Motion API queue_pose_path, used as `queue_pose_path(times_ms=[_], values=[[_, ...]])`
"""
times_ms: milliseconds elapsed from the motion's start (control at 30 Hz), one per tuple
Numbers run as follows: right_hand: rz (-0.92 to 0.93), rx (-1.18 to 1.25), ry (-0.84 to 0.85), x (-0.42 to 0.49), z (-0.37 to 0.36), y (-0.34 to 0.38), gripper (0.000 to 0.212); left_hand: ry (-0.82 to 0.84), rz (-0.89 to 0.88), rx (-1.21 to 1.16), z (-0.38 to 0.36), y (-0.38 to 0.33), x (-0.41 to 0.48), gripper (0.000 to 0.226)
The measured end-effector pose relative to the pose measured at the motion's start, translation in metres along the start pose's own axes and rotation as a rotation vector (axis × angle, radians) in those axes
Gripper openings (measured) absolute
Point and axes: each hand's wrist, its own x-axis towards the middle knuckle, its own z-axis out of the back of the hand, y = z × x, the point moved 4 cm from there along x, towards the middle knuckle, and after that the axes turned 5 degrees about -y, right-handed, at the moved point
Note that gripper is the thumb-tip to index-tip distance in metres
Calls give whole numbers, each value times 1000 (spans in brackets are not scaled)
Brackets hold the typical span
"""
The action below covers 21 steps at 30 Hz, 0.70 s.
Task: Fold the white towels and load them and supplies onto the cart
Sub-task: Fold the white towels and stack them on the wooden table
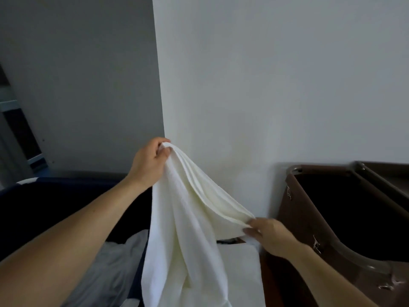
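At 8 o'clock in the view sits a dark blue bin, and a crumpled grey-white cloth lies in it near 7 o'clock. The person's bare left forearm crosses above the bin, reaching up from the lower left corner.

The left hand is raised at about 9 o'clock of centre, in front of the corner where a grey wall meets a white wall. Its fingers are curled and clamped on the gathered top edge of a white towel. The towel hangs in the air. One edge runs taut in folds from the left hand down towards 4 o'clock, and the rest drops in long loose pleats to the bottom of the frame at 6 o'clock.

Behind the hanging cloth, at about 5 o'clock, lies a flat white surface. It may be a folded towel, but the view is too blocked to be sure.

The right hand is lower, at 5 o'clock of centre. Its fingers pinch together on the towel's other end.

Just beside that hand, at 4 o'clock, stands a brown cart with a dark open inside and metal fittings along its rim.
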Motion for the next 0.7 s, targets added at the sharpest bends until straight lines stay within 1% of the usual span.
queue_pose_path(times_ms=[67, 133, 200, 267, 333, 400, 433, 500, 533, 567, 633, 700], values=[[-43, 99, -41, 15, 63, 5, 12, -48, 38, 9, 14, 8, 26, 25], [-21, 62, -120, 32, 138, 18, 14, -89, 71, -20, 28, 10, 56, 21], [36, 38, -214, 42, 216, 40, 11, -129, 69, -66, 45, 6, 88, 20], [92, 69, -359, 40, 288, 63, 15, -172, 20, -136, 65, -6, 119, 16], [130, 146, -526, 32, 341, 82, 17, -190, -46, -230, 85, -21, 146, 11], [146, 203, -626, 30, 370, 99, 18, -195, -100, -207, 101, -31, 165, 9], [138, 182, -615, 31, 376, 108, 20, -190, -119, -159, 106, -33, 171, 9], [122, 102, -563, 29, 383, 120, 24, -123, -147, -32, 108, -32, 176, 12], [126, 93, -588, 27, 389, 123, 24, -83, -163, 2, 107, -31, 176, 13], [140, 123, -650, 25, 396, 126, 24, -69, -175, 0, 107, -31, 176, 11], [164, 221, -774, 19, 406, 132, 22, -126, -158, -62, 113, -32, 174, 10], [164, 179, -754, 18, 403, 143, 21, -137, -87, -159, 113, -29, 168, 12]])
